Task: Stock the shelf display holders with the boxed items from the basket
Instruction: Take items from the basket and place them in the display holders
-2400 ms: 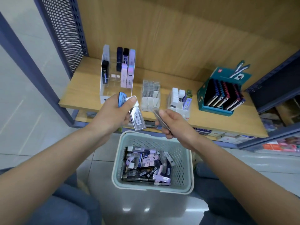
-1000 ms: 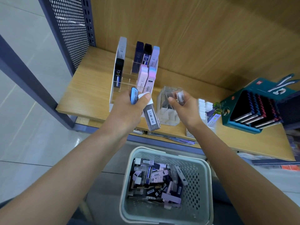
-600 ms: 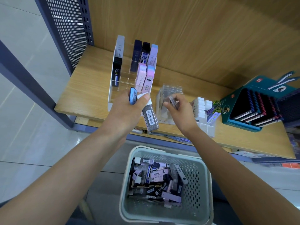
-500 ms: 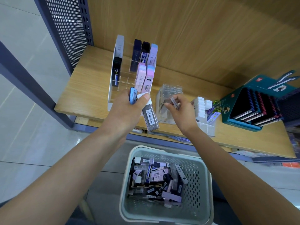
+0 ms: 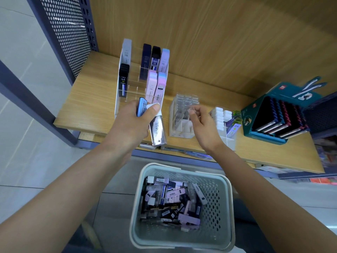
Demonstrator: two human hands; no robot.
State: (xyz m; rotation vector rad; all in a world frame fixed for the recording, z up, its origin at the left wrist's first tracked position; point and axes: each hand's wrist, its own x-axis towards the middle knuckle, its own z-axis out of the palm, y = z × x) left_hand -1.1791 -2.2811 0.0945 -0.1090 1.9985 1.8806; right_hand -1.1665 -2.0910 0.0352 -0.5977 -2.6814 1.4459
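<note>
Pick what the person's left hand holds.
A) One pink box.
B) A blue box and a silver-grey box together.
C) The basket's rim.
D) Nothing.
B: the left hand grips a blue box and a silver-grey box together, the thumb pressed across their upper ends.

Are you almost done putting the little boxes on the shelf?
Not nearly. Done: several upright boxes stand in the white holder. In hand: the left hand grips a blue box and a clear box; the right hand is at the clear holder. Left: the basket holds many loose boxes.
</note>
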